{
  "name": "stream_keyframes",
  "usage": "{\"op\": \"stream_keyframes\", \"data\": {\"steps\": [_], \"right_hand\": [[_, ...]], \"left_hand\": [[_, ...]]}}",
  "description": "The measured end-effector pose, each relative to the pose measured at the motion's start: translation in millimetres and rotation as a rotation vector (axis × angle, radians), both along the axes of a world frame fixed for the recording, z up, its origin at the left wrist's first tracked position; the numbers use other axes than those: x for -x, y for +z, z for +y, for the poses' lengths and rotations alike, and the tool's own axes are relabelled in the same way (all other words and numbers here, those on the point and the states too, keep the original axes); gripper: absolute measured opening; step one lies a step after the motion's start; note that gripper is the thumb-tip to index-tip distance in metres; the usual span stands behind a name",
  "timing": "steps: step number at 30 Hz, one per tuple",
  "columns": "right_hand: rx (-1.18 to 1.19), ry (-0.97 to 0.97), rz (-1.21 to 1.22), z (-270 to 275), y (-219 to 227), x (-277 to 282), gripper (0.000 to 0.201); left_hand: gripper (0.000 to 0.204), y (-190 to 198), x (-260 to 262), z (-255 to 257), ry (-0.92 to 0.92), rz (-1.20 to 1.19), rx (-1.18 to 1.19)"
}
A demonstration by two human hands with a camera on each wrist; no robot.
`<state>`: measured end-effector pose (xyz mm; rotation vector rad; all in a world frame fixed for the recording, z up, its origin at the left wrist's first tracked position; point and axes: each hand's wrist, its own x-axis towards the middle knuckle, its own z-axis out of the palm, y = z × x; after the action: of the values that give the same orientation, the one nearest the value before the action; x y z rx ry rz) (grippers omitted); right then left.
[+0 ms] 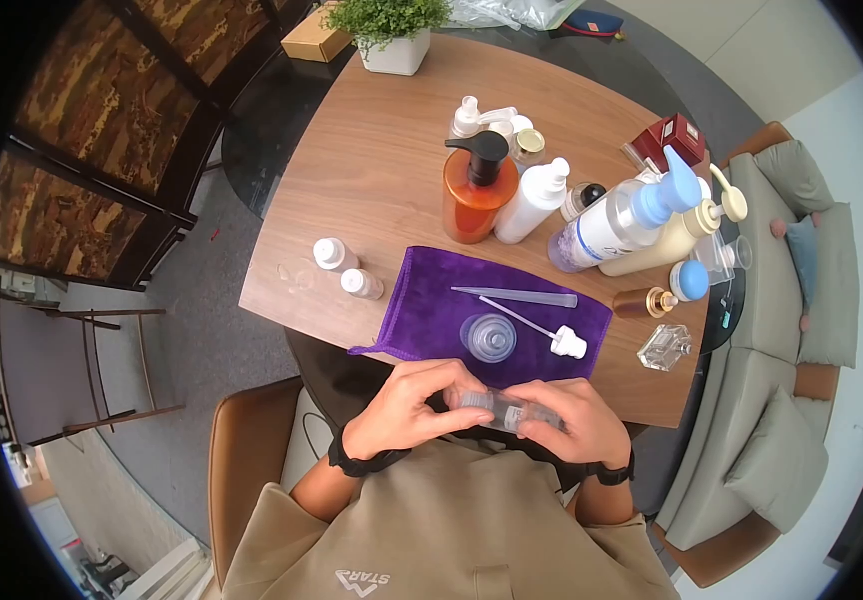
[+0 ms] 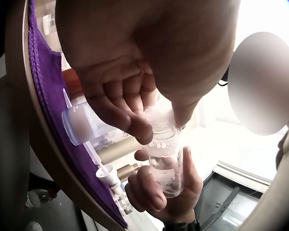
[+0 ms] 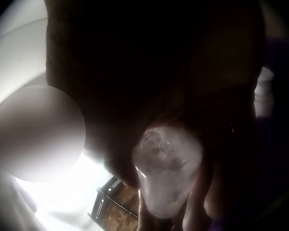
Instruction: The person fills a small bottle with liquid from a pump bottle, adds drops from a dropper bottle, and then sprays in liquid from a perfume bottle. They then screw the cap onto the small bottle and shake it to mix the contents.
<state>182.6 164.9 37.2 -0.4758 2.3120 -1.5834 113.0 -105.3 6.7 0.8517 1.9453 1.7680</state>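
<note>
A small clear bottle (image 1: 508, 412) lies sideways between both hands at the table's near edge. The left hand (image 1: 417, 405) pinches its ribbed, translucent top (image 1: 476, 400) between thumb and fingers. Around the bottle's body curls the right hand (image 1: 577, 420). In the left wrist view droplets show inside the bottle (image 2: 166, 166), below the left hand (image 2: 149, 62); the right hand (image 2: 183, 197) holds it from beneath. The purple cloth (image 1: 432, 275) just beyond bears a clear round container (image 1: 492, 338), a tapered plastic tube (image 1: 532, 297) and a white spray head with stem (image 1: 568, 343).
Two small white bottles (image 1: 362, 284) stand left of the cloth. Behind and to its right are an amber pump bottle (image 1: 474, 205), a blue-topped pump bottle (image 1: 602, 232), a brown dropper bottle (image 1: 642, 303) and a glass bottle (image 1: 664, 348). A potted plant (image 1: 395, 55) stands at the far edge.
</note>
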Motion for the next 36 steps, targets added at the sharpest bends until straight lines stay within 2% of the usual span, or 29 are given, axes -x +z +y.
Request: {"op": "stream_keyframes", "data": {"steps": [5, 8, 13, 36], "right_hand": [[0.007, -0.001, 0.053, -1.8, -3.3, 1.0, 0.042], [0.000, -0.020, 0.057, -2.8, -2.6, 1.2, 0.047], [-0.057, 0.022, 0.067, -6.6, -2.5, 2.0, 0.058], [-0.096, 0.056, 0.079, -8.4, -2.7, 2.4, 0.058]], "left_hand": [[0.027, 5.7, 1.8, -2.8, -0.027, -0.062, 0.058], [0.022, 3.0, -0.3, 1.3, 0.019, -0.027, -0.004], [0.021, 1.6, -1.4, -0.7, 0.023, -0.041, 0.041], [0.023, 4.0, -0.9, -2.2, 0.026, -0.055, 0.073]]}}
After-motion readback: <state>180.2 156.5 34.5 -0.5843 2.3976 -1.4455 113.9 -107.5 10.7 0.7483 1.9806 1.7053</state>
